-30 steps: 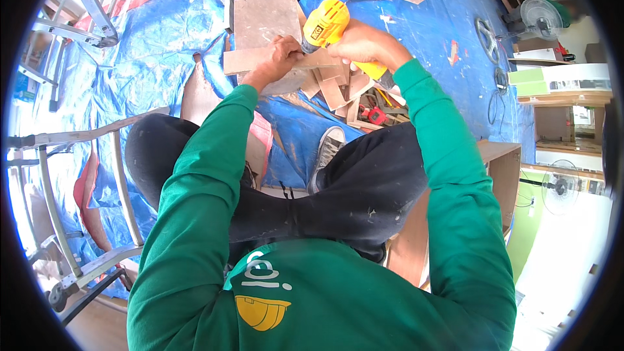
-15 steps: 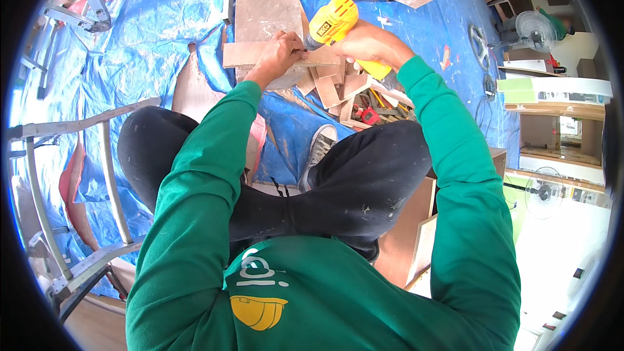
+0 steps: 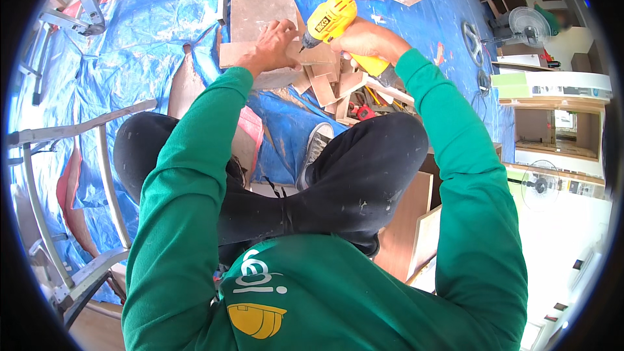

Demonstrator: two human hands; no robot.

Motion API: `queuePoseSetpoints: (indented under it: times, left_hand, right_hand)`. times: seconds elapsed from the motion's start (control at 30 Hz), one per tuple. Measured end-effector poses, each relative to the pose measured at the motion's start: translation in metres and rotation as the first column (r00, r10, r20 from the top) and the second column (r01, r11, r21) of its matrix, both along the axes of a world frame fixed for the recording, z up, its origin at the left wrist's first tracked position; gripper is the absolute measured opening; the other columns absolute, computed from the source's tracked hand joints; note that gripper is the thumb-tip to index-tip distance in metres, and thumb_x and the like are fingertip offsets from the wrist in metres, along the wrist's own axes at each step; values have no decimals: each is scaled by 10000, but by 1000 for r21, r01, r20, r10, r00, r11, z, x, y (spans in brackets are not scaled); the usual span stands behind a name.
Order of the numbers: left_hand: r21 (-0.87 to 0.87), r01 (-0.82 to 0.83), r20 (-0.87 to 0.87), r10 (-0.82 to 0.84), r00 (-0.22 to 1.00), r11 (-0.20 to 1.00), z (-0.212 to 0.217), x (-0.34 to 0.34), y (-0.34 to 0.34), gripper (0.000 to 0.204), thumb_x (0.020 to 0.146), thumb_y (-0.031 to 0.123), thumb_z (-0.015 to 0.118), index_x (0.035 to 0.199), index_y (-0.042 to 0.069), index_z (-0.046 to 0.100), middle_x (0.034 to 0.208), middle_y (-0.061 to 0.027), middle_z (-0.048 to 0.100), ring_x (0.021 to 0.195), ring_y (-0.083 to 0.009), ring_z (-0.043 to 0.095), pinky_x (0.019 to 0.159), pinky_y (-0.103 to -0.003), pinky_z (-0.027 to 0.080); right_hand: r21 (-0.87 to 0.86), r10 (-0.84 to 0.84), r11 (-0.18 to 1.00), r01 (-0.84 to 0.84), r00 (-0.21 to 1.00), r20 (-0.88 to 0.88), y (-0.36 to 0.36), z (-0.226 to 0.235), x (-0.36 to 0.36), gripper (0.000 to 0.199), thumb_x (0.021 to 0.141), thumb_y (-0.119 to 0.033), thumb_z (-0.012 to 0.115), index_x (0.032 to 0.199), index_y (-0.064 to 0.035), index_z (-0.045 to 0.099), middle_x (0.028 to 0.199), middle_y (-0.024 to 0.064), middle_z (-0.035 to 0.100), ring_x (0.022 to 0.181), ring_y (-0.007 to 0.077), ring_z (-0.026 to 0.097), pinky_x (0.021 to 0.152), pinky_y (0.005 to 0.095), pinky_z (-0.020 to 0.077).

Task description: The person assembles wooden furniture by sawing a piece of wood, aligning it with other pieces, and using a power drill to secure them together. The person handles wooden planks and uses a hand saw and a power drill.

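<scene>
Blue tarp is covering the floor, wood offcuts piling at 12 o'clock. Left hand is pressing a flat wood piece down, fingers spread. Right hand is gripping the yellow drill, fingers wrapped tight; its long axis is pointing toward 8 o'clock, bit just beside the left fingers.

Blue tarp on floor; wood offcuts, square board atop.

Blue tarpaulin over floor, metal ladder left, 2 fans right, bright daylight.
</scene>
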State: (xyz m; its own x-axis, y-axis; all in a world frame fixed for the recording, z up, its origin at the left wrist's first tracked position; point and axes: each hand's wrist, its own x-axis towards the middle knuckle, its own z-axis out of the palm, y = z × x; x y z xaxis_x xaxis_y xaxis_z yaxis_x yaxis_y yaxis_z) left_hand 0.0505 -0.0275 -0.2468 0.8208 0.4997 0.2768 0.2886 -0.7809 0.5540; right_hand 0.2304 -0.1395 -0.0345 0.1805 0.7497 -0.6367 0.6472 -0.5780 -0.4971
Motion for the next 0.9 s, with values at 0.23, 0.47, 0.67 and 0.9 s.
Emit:
queuePoseSetpoints:
  times: [0.23,0.47,0.67,0.9]
  left_hand:
    - [62,-29,-226,43,973,998,-17,-10,1,868,703,540,966,1371,59,692,1381,-96,627,1366,-320,569,1162,-508,454]
    - [109,-41,-201,62,978,993,-18,-14,-3,857,728,546,934,1398,85,663,1329,-86,606,1320,-294,574,1128,-486,471]
    - [146,-68,-164,92,982,987,-21,-13,-2,797,720,521,951,1346,101,692,1290,-67,630,1292,-277,596,1119,-483,485]
    - [153,-74,-106,91,990,985,-19,-16,-5,777,728,514,947,1339,105,696,1288,-55,636,1287,-256,601,1093,-452,495]
  right_hand:
    - [-4,13,1000,-14,1000,-23,5,4,-6,273,945,-150,715,1186,-21,701,830,44,661,676,144,618,581,345,564]
    - [-29,-3,1000,5,998,56,4,14,-20,289,936,-164,726,1180,-10,701,813,36,649,651,133,604,568,330,550]
    - [-15,-25,1000,25,1000,7,4,2,-7,327,907,-188,761,1157,15,706,795,42,659,631,128,615,566,312,547]
    - [-29,-47,998,48,998,39,8,-7,-5,291,927,-164,739,1160,6,706,789,38,657,627,122,613,565,311,540]
